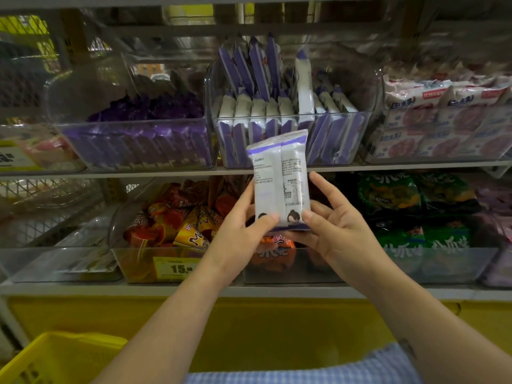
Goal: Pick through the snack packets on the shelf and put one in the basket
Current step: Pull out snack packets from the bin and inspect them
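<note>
White-and-purple plastic snack packet is off the shelf, held upright in mid-air in front of the grey shelf edge, printed back panel facing the camera. Both hands are on its lower half. Left hand: thumb laid across the bottom left corner, fingers curled behind, pinching it. Right hand: thumb on the bottom right corner, fingers loosely spread behind the packet, one fingertip showing past its right edge. Packet sits just below the clear plastic bin on the upper shelf, which holds matching purple-and-white packets standing on end, one poking up taller than its row. Dark purple packets fill the clear bin to the left of that, pink-and-white packets the one to the right. Lower shelf behind the hands: orange-and-red wrapped snacks with a yellow price tag on the bin front, green packets further right. Yellow plastic basket at bottom left, only a corner in view, well apart from the packet. Blue-checked garment along the bottom edge
</note>
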`<state>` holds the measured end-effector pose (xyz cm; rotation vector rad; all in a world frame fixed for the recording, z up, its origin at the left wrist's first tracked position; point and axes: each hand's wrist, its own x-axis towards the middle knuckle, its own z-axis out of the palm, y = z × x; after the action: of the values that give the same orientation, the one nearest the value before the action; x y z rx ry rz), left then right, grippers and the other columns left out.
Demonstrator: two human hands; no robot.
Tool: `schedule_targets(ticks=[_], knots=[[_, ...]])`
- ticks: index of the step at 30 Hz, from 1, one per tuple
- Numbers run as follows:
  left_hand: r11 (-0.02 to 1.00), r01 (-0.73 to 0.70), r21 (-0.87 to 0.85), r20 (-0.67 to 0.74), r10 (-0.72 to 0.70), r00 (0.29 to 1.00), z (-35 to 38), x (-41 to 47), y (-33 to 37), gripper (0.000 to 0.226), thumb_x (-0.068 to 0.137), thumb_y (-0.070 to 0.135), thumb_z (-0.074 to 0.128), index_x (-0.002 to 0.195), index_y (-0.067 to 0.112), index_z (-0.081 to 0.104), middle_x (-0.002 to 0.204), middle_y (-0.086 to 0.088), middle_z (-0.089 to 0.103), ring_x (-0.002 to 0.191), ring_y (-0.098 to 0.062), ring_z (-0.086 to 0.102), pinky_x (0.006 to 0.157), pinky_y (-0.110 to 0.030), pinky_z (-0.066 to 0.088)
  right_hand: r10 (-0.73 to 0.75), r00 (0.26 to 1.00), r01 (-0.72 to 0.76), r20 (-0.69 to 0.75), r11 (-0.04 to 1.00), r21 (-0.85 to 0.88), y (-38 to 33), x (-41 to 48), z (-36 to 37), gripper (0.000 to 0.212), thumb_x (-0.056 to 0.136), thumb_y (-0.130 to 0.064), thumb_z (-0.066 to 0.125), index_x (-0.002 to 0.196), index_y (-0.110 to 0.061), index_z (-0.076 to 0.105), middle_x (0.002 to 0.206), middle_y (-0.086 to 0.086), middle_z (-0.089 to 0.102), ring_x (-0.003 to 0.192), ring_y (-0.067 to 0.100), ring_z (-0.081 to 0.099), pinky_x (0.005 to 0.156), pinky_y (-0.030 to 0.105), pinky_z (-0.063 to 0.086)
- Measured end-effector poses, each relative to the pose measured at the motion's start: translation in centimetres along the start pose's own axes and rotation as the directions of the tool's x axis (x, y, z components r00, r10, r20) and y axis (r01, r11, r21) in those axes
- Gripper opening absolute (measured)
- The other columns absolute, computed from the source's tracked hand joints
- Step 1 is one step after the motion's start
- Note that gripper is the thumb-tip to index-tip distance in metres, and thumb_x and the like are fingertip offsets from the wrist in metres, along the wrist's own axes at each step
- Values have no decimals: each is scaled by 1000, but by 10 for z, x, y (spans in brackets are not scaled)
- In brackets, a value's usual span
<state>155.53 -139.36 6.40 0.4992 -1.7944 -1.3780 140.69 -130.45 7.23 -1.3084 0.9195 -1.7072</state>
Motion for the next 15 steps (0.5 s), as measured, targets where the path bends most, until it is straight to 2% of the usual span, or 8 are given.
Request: schedule_targets(ticks=[2, 4, 6, 8, 10, 11, 13, 15], knots=[[999, -50, -6, 5, 51, 999, 2, -1, 8, 65, 86, 27, 66, 137, 55, 37, 132, 9, 61, 118, -16, 62, 87, -39, 58, -28, 999, 26, -20, 996, -86, -10, -1, 3, 55, 82, -16, 59, 123, -49, 40, 116, -11, 71, 105, 16, 69, 76, 28, 59], [996, -81, -23, -56, 80, 995, -1, -2, 20, 62, 87, 17, 70, 135, 46, 44, 128, 2, 64, 108, -14, 67, 81, -32, 59, -111, 994, 95, -23, 931, -352, -23, -3, 3, 62, 89, -11, 61, 122, -58, 37, 130, -21, 60, 114, 7, 63, 80, 25, 57], [993, -108, 50, -98, 112, 989, -4, -2, 34, 56, 85, 15, 72, 134, 34, 51, 124, 2, 66, 98, -10, 71, 72, -25, 59, -186, 981, 164, 46, 687, -708, -40, -6, -1, 72, 89, -19, 66, 128, -65, 27, 156, -22, 22, 141, 5, 31, 105, 35, 45], [968, -160, 195, -88, 180, 980, -5, -2, 50, 53, 85, 19, 73, 133, 30, 56, 116, 7, 69, 94, -6, 71, 72, -24, 59, -144, 968, 249, 206, 438, -864, -56, -6, -3, 77, 83, -35, 71, 137, -64, 23, 157, -29, -4, 147, 0, 0, 117, 38, 24], [920, -238, 313, -66, 271, 960, 0, -2, 67, 49, 85, 24, 74, 130, 32, 57, 108, 13, 70, 92, 0, 69, 75, -20, 57, -48, 953, 296, 300, 365, -883, -67, -3, 0, 86, 78, -45, 72, 144, -58, 19, 158, -27, -1, 146, -4, -3, 120, 38, 20], [889, -276, 365, -61, 319, 946, 3, -1, 75, 47, 85, 26, 74, 129, 32, 57, 107, 16, 69, 93, 5, 66, 77, -14, 54, -57, 949, 310, 310, 343, -887, -71, -1, 3, 90, 77, -48, 72, 146, -55, 16, 159, -24, 3, 146, -4, 0, 120, 39, 21], [833, -337, 440, -38, 392, 919, 10, 2, 92, 47, 85, 32, 72, 129, 33, 57, 109, 20, 66, 97, 11, 62, 79, -5, 46, -181, 936, 347, 303, 307, -886, -82, 4, 9, 90, 76, -51, 68, 148, -49, 15, 159, -15, 16, 146, 2, 12, 118, 38, 26], [795, -380, 474, 25, 419, 908, 16, 6, 108, 46, 87, 41, 68, 130, 35, 55, 108, 17, 68, 98, 11, 61, 81, -5, 46, -298, 902, 395, 312, 276, -876, -95, 10, 12, 81, 81, -41, 68, 147, -45, 21, 153, -12, 30, 143, 3, 24, 116, 29, 29]])
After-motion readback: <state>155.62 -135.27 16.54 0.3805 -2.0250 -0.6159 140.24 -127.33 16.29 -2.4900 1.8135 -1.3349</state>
